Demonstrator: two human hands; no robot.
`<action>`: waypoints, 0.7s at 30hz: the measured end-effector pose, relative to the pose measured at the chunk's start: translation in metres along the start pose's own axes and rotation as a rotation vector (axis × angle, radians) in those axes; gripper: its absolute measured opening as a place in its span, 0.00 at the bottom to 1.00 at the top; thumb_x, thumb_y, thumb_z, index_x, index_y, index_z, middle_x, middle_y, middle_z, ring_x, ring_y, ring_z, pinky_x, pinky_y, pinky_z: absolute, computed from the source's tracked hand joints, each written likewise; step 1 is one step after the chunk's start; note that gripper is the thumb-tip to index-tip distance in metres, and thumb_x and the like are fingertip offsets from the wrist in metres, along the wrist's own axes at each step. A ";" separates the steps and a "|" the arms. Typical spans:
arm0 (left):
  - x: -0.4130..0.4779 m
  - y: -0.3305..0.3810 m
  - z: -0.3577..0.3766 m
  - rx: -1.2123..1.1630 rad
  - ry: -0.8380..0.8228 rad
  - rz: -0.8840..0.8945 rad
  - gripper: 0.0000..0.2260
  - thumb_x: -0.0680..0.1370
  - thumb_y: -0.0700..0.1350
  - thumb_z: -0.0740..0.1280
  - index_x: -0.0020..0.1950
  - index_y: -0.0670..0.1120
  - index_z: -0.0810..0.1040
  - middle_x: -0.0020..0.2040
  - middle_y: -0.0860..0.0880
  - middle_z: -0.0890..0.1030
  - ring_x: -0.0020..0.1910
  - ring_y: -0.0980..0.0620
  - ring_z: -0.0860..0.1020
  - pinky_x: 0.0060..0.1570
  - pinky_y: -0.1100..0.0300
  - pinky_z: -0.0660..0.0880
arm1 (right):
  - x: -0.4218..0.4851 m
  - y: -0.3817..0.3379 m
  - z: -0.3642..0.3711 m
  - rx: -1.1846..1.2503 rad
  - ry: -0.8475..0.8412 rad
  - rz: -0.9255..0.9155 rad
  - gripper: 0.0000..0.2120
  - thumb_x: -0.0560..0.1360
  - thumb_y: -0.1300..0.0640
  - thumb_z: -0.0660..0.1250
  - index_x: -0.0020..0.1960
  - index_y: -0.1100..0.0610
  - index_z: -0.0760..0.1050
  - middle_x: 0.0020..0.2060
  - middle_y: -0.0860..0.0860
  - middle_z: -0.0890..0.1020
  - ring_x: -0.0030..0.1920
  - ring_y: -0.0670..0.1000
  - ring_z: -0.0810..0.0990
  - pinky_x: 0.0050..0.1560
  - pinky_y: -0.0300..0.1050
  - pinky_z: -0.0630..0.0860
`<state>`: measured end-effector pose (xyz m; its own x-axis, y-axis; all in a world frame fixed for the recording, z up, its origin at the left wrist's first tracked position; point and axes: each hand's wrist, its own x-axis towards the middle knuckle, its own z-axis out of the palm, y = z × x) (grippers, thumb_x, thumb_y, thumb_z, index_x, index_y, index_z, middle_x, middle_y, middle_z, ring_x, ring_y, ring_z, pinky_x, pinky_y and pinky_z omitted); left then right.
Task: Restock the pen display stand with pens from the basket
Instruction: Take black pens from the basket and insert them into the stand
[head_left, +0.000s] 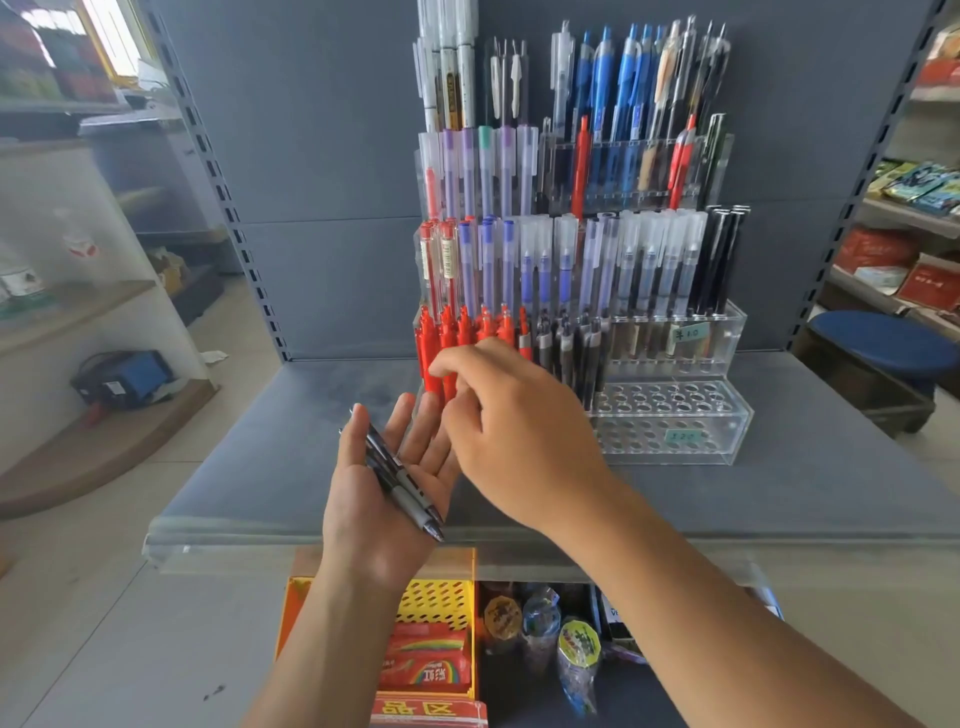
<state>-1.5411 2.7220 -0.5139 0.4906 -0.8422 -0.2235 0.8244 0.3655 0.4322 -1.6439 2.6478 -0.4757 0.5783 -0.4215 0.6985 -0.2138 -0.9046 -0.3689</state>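
1. Stand (675, 452): front tier's left is packed with red pens (441, 338) and black pens (571, 353); the right-hand holes gape empty, so plenty left
2. Left hand (384, 483) lies palm up, fingers straight, carrying pens (402, 486) above the shelf (779, 493) lip
3. Right hand (514, 431) curls over the left fingertips; pinching anything? Cannot tell
4. Basket (436, 597) waits below; open room lies rightward

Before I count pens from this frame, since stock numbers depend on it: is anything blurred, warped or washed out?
Head view: display stand sharp in the centre; wide-angle lens skews the shelf uprights at the edges; left periphery hazy, window blown out; left hand and right hand slightly soft.
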 end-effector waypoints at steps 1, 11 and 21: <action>0.000 0.001 -0.002 0.012 -0.009 -0.011 0.24 0.82 0.60 0.59 0.69 0.45 0.78 0.62 0.42 0.83 0.55 0.45 0.85 0.48 0.50 0.84 | 0.000 -0.003 0.004 0.008 -0.050 0.017 0.14 0.79 0.56 0.57 0.58 0.55 0.79 0.46 0.48 0.80 0.38 0.46 0.76 0.36 0.43 0.76; -0.004 0.000 -0.003 0.031 -0.035 -0.062 0.31 0.80 0.68 0.54 0.62 0.44 0.80 0.51 0.41 0.86 0.46 0.42 0.87 0.33 0.48 0.82 | 0.003 -0.025 0.032 -0.038 -0.314 0.136 0.13 0.82 0.53 0.56 0.62 0.53 0.75 0.52 0.49 0.81 0.50 0.54 0.80 0.47 0.50 0.77; 0.004 0.001 -0.015 0.063 -0.074 -0.094 0.34 0.79 0.71 0.53 0.73 0.49 0.74 0.64 0.45 0.82 0.61 0.43 0.82 0.51 0.47 0.80 | 0.010 -0.032 0.040 -0.179 -0.449 0.152 0.15 0.83 0.46 0.56 0.55 0.55 0.76 0.51 0.51 0.78 0.53 0.54 0.78 0.45 0.50 0.73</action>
<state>-1.5339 2.7248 -0.5273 0.3876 -0.8996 -0.2013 0.8453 0.2597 0.4670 -1.5995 2.6747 -0.4817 0.8033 -0.5160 0.2974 -0.4308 -0.8483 -0.3079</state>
